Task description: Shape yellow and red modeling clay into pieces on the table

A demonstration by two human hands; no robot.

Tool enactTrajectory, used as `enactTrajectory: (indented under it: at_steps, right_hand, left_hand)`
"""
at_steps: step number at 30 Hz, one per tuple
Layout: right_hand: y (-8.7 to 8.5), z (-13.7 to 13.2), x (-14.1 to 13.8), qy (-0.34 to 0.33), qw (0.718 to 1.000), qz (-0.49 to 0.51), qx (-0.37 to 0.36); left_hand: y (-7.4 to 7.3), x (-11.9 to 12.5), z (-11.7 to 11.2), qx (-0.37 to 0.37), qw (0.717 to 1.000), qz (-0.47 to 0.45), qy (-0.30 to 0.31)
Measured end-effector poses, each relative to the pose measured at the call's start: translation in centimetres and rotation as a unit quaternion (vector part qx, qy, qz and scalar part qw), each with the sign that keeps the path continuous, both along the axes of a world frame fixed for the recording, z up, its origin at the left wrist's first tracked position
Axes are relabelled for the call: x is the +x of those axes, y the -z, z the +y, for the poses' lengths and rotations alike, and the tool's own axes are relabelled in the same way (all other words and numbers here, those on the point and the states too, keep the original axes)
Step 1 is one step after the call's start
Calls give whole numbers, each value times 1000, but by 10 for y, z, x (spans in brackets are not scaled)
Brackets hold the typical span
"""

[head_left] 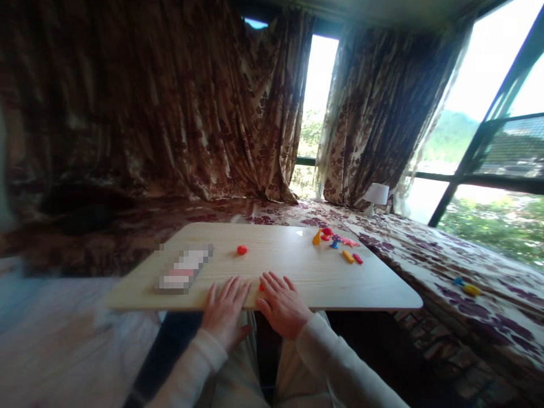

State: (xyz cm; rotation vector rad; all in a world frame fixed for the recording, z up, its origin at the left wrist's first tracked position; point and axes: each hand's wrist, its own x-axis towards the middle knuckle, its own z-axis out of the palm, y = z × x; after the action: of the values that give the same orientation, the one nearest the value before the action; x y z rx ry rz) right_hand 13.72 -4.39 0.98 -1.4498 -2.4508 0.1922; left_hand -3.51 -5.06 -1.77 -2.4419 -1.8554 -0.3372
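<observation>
left hand [225, 310]: at the near edge of the counter [280, 243], fingers slightly apart | right hand [283, 303]: palm down over an orange piece [260, 287] (mostly hidden), fingers extended, slightly apart | red lump [242, 249]: on the counter, beyond the hands

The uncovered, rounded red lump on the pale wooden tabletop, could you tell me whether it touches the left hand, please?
Apart: the head view shows a bare strip of pale wooden tabletop between the red lump and the left hand.

Homely room, floral curtains [204, 113], flowered cloth [408, 249], small white lamp [377, 194], large windows [450, 130]
</observation>
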Motion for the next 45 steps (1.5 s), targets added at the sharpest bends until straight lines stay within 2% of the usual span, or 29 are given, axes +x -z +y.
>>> enactTrajectory:
  at_steps: [3,5,7,12,14,16,20,23,27,30,33,37,40,45]
  right_hand:
    - [7,-36,11,-37,999,-3,17]
    - [8,-41,12,-42,999,-3,24]
    - [6,-28,6,-26,999,-1,18]
    - [-7,35,-17,23,1000,13,10]
    - [-7,41,-18,25,1000,13,10]
    - [-3,26,-13,11,1000,9,11]
    - [9,-26,7,-47,998,1,29]
    - [10,-37,10,-54,998,3,33]
    - [-3,4,-6,-11,1000,4,10]
    - [-14,36,-11,-10,1000,2,5]
    - [-18,44,-3,-25,1000,8,4]
    - [-16,36,13,-42,997,66,12]
    - [-16,38,24,-31,987,156,25]
    - [-11,54,46,-9,939,342,11]
  left_hand:
    - [2,-1,0,4,1000,-9,0]
    - [3,-1,0,6,1000,-10,0]
    - [3,-1,0,9,1000,-5,0]
    - [0,0,0,17,1000,13,5]
    - [0,0,1,18,1000,13,6]
    - [1,-1,1,18,1000,6,7]
    - [3,-1,2,12,1000,-16,9]
    - [3,0,1,5,1000,-26,6]
    - [-1,-1,0,-7,999,-35,3]
    - [-6,-5,1,-27,998,-53,10]
    - [-10,-8,1,-44,995,-86,20]
    - [-12,-7,2,-33,989,-141,17]
    - [-14,-2,5,-7,984,-176,6]
    - [-22,14,19,41,978,-206,-6]
